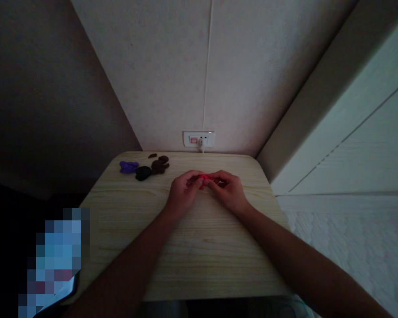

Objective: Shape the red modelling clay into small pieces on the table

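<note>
the red lump (204, 177) is midway between the left hand (183, 190) and the right hand (231, 192), pinched in the fingertips of both, neither one nearer. it is over the far half of the bench (192, 260); fingers cover too much to tell its long axis.

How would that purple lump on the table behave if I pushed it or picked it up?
The purple lump looks uneven and moulded, so it may squash rather than stay stiff. Its low, irregular shape suggests little rolling. Smaller than the left hand, it is likely light.
</note>
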A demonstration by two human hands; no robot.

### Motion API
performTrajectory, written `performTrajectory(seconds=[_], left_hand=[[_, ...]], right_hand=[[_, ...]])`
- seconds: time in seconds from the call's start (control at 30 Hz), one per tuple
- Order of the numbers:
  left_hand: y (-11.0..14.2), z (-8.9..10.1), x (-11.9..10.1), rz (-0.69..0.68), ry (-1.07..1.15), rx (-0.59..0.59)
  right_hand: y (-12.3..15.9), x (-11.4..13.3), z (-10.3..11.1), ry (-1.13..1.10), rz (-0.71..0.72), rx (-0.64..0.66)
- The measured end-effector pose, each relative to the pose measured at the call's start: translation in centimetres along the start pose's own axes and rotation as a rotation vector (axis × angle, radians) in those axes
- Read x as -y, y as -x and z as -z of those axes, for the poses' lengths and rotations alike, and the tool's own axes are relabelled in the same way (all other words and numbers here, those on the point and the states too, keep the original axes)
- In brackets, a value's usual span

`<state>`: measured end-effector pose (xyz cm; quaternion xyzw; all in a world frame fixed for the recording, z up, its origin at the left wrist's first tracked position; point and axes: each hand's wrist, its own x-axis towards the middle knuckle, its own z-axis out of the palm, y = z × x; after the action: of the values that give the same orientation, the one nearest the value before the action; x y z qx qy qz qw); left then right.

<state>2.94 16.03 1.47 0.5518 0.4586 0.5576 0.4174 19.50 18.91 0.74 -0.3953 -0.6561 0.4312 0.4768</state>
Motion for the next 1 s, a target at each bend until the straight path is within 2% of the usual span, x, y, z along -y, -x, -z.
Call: performTrajectory(seconds=[0.1, 0.17, 0.23, 0.33, 0.4, 0.47, 0.57, 0.67, 0.8, 1.0], left_hand=[[0.2, -0.2, -0.2, -0.018, -0.006, 0.033], [0.2, -0.2, -0.5, -0.017, 0.025, 0.014], [0.0, 0.0, -0.8, -0.009, 0.089, -0.079], [-0.5, 0.8, -0.9, -0.001, 0.245, -0.307], [-0.9, 1.4, -0.8, -0.019, 0.326, -0.426], [-1.2, 2.0, -0.7, -0.043, 0.351, -0.494], [-1.3, 2.4, -0.7, -0.017, 0.37, -0.517], [-1.2, 2.4, -0.9, 0.039, 0.404, -0.513], [-1.3, 2.3, -0.7, 0.052, 0.302, -0.534], [-1.4, 2.6, 0.5, 0.017, 0.071, -0.545]], right_hand=[[-0.1, 0.5, 0.2, -0.038, -0.015, 0.019], [-0.2, 0.8, 0.5, -0.083, -0.033, 0.024], [-0.4, 0.8, 0.8, -0.128, -0.055, -0.011], [-0.9, 0.1, 1.4, -0.178, -0.096, -0.13], [-1.3, -0.5, 1.6, -0.143, -0.107, -0.179], [-1.5, -1.1, 1.7, -0.024, -0.092, -0.183], [-1.7, -1.4, 1.6, 0.183, -0.023, -0.122], [-1.6, -1.4, 1.4, 0.286, 0.041, -0.045], [-1.5, -1.4, 1.4, 0.348, 0.067, 0.002], [-1.6, -1.8, 1.6, 0.343, 0.027, -0.019]])
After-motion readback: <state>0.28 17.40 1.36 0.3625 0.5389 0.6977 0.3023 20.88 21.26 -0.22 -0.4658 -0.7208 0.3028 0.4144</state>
